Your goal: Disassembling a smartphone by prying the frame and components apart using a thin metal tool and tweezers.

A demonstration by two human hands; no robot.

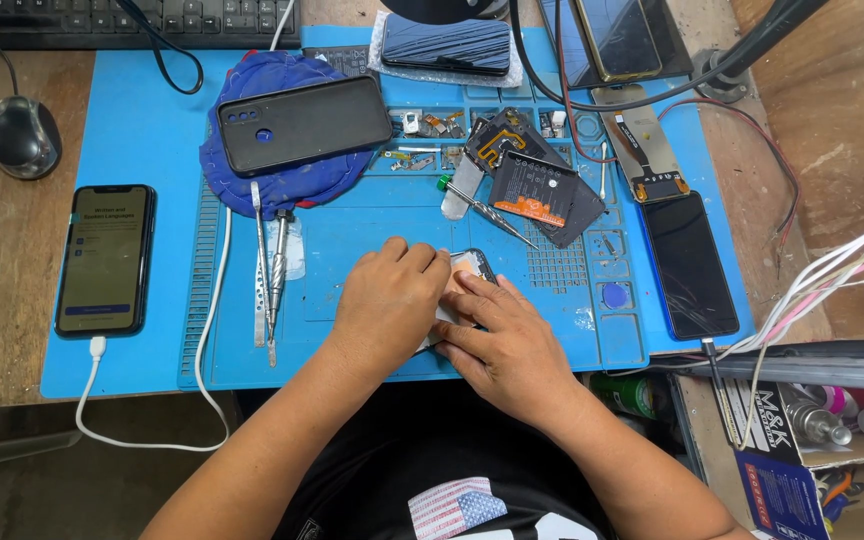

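Observation:
Both my hands rest on a small phone frame (471,263) lying on the blue work mat (372,225), near its front edge. My left hand (389,300) covers the frame's left part with fingers curled over it. My right hand (505,335) lies on its right side, fingers flat and pointing left across it. Most of the frame is hidden under my hands; only its dark top corner shows.
A dark phone back cover (304,123) lies on a blue cloth (282,170). Tweezers and a metal screwdriver (270,265) lie left of my hands. A green-tipped screwdriver (482,208), circuit parts (542,185), a black screen (690,265), a charging phone (105,258) and a mouse (20,135) surround them.

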